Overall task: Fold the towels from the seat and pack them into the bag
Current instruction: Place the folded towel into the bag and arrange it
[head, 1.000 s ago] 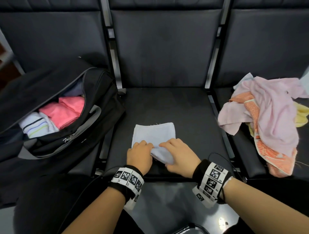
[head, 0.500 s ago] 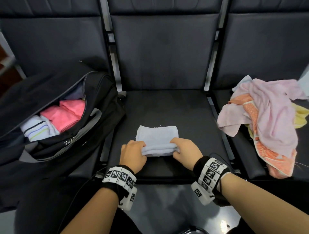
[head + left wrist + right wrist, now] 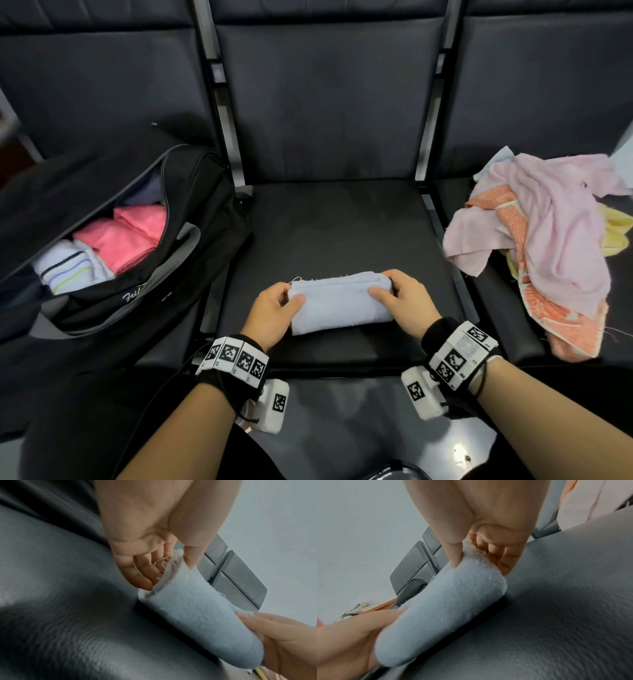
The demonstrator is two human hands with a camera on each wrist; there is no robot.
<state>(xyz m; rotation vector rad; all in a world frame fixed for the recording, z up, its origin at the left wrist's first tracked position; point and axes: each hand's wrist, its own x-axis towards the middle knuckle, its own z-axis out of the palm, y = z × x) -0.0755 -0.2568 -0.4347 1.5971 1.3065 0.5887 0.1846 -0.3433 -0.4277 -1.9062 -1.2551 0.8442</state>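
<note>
A folded pale blue towel (image 3: pixel 339 305) is held just above the front of the middle seat (image 3: pixel 329 219). My left hand (image 3: pixel 277 308) pinches its left end, thumb on the near face and fingers behind. My right hand (image 3: pixel 397 301) grips the right end the same way. In the left wrist view the towel (image 3: pixel 197 622) runs from my left hand (image 3: pixel 168 569) down to the other hand. The right wrist view shows the towel (image 3: pixel 447 609) pinched by my right hand (image 3: pixel 481 561). The black bag (image 3: pixel 113 236) lies open on the left seat.
Inside the bag lie folded pink towels (image 3: pixel 126 236) and a white striped towel (image 3: pixel 68 270). A loose heap of pink, orange and yellow towels (image 3: pixel 548 240) sits on the right seat. Metal frame bars (image 3: pixel 226 130) separate the seats.
The towel was folded once more into a narrower strip. Both hands shifted from pressing its near edge to gripping its two ends and raised it off the seat.
</note>
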